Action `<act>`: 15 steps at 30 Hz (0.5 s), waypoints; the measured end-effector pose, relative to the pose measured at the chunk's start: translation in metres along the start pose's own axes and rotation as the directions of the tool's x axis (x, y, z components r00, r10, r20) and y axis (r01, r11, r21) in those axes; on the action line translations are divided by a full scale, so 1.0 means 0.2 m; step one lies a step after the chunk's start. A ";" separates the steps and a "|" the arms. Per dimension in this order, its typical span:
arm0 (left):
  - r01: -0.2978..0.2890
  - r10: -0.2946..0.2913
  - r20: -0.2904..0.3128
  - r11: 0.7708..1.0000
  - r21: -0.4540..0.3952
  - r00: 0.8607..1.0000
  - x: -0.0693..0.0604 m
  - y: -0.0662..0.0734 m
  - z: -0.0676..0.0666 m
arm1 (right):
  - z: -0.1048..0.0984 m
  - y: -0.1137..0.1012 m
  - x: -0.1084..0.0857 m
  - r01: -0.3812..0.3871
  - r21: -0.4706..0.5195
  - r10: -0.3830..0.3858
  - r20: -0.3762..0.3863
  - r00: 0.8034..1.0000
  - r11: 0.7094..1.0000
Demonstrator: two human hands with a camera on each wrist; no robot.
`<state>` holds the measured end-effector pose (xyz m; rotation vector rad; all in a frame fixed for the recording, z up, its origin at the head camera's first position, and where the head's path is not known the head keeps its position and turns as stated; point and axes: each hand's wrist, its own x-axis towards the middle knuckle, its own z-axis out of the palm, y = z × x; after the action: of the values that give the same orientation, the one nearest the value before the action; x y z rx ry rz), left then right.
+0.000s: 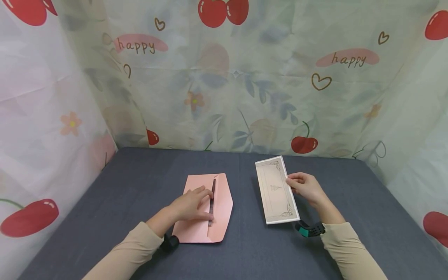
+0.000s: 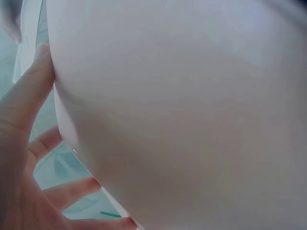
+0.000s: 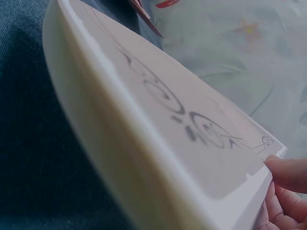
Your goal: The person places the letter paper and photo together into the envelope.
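A pink envelope (image 1: 196, 229) lies on the dark table with its pointed flap folded out to the right. My left hand (image 1: 190, 204) is over it, thumb and fingers spread along the edge of its mouth, which gapes as a dark slit. In the left wrist view, the thumb and fingertips grip the edge of a pale panel (image 2: 182, 115). My right hand (image 1: 308, 188) pinches the right edge of a cream card (image 1: 276, 190) with scrollwork corners, held tilted to the right of the envelope. The right wrist view shows the card's print and thick white edge (image 3: 129, 124).
A dark blue-grey cloth (image 1: 241, 256) covers the table. Printed fabric (image 1: 238, 97) with cherries and "happy" lettering stands behind and at both sides. Dark straps sit on the left wrist (image 1: 170, 243) and right wrist (image 1: 311, 229).
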<state>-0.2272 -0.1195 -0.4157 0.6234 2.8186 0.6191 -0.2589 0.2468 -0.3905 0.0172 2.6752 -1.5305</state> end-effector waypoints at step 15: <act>0.003 -0.003 0.004 1.000 0.003 1.000 -0.01 0.01 -0.01 | 0.09 -0.01 0.01 -0.001 0.024 0.000 0.017 1.000 1.000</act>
<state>-0.2260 -0.1194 -0.4138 0.6196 2.8169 0.6118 -0.2612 0.2305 -0.3971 0.0059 2.6437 -1.5557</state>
